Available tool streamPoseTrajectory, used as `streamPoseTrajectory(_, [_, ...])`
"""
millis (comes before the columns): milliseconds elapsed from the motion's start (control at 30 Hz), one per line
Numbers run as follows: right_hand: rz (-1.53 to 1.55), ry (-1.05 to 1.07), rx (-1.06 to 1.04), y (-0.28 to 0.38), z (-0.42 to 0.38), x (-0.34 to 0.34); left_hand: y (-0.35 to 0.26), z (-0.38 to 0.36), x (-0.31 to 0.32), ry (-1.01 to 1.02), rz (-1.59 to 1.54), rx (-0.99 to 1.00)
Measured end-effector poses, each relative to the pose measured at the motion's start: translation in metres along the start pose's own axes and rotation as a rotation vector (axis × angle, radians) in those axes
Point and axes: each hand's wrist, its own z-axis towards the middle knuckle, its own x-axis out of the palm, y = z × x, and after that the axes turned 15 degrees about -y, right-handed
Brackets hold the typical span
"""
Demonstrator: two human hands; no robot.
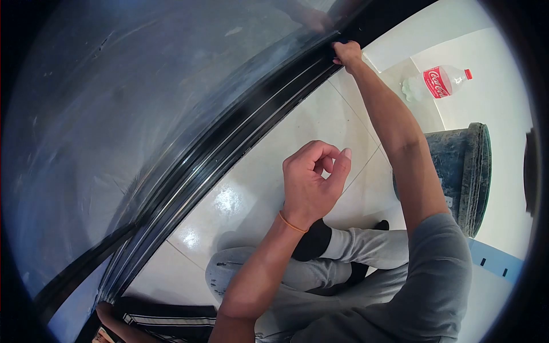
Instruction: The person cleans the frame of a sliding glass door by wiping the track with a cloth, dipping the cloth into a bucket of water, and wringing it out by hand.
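Observation:
My left hand [315, 180], with an orange band at its wrist, hovers above the pale floor tiles. Its fingers curl toward the thumb in a loose ring, and nothing shows inside. At the top, my right hand [347, 54] is stretched out to the black grooved frame [251, 108]. Its fingers are bent around a small dark thing at the frame's edge, too hidden to name. A large dark glossy panel [131, 103], smudged and scratched, lies along the frame on the left.
A Coca-Cola bottle [439, 82] lies near the white wall, above a dark, stained bucket [452, 171]. At lower left, another person's hand [107, 313] is by the frame's corner, near dark striped cloth [171, 323]. My grey-clad legs [320, 274] are folded below.

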Motion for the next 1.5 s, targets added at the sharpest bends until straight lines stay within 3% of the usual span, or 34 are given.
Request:
streamPoseTrajectory(133, [-0.190, 0.096, 0.000, -0.004, 0.007, 0.005, 0.004, -0.001, 0.002, -0.011, -0.022, -0.010])
streamPoseTrajectory(267, [-0.276, 0.060, -0.150, -0.004, -0.024, 0.010, 0.002, -0.004, 0.008, -0.022, -0.027, 0.053])
streamPoseTrajectory(367, [-0.178, 0.154, -0.173, 0.006, -0.114, 0.010, -0.006, -0.007, 0.007, -0.087, -0.059, 0.134])
streamPoseTrajectory(400, [-0.186, 0.163, -0.235, 0.011, -0.156, 0.014, -0.009, -0.008, 0.006, -0.108, -0.054, 0.186])
streamPoseTrajectory(433, [-0.152, 0.118, -0.499, -0.007, -0.189, 0.028, -0.013, -0.010, 0.005, -0.128, -0.046, 0.240])
streamPoseTrajectory(467, [-0.133, 0.162, -0.398, 0.010, -0.239, 0.024, -0.017, -0.011, 0.002, -0.147, -0.034, 0.295])
streamPoseTrajectory(500, [-0.146, 0.167, -0.568, -0.010, -0.260, 0.042, -0.020, -0.011, -0.002, -0.163, -0.023, 0.320])
streamPoseTrajectory(633, [-0.038, 0.849, 0.017, 0.054, -0.298, -0.016, -0.020, -0.005, -0.013, -0.232, 0.004, 0.354])
streamPoseTrajectory(667, [0.046, 0.918, 0.052, 0.052, -0.297, -0.021, -0.017, -0.002, -0.017, -0.244, 0.007, 0.338])
streamPoseTrajectory(767, [0.018, 0.875, -0.394, 0.017, -0.250, -0.019, -0.011, 0.002, -0.015, -0.257, -0.021, 0.266])
streamPoseTrajectory(833, [0.285, 0.777, 0.125, 0.045, -0.228, -0.059, -0.009, 0.003, -0.012, -0.261, -0.066, 0.266])
streamPoseTrajectory(867, [0.438, 0.701, 0.116, 0.030, -0.194, -0.062, -0.012, 0.002, -0.012, -0.237, -0.049, 0.246])
streamPoseTrajectory(900, [0.296, 0.566, 0.026, 0.028, -0.163, -0.071, -0.013, 0.003, -0.012, -0.225, -0.049, 0.239])
streamPoseTrajectory(967, [0.567, 0.331, 0.175, 0.032, -0.122, -0.083, -0.014, 0.004, -0.011, -0.196, -0.056, 0.227])
streamPoseTrajectory(1033, [0.647, 0.206, 0.258, 0.025, -0.069, -0.078, -0.011, 0.003, -0.008, -0.188, -0.053, 0.212])
streamPoseTrajectory(1200, [0.601, 0.173, 0.327, -0.014, 0.020, -0.024, -0.011, 0.004, -0.005, -0.165, -0.035, 0.201])
streamPoseTrajectory(1367, [0.271, 0.158, 0.260, 0.008, -0.001, -0.008, -0.011, 0.006, -0.007, -0.155, -0.042, 0.138])
streamPoseTrajectory(1500, [0.318, 0.274, 0.228, -0.029, 0.038, 0.013, -0.009, 0.005, -0.004, -0.142, -0.028, 0.188])
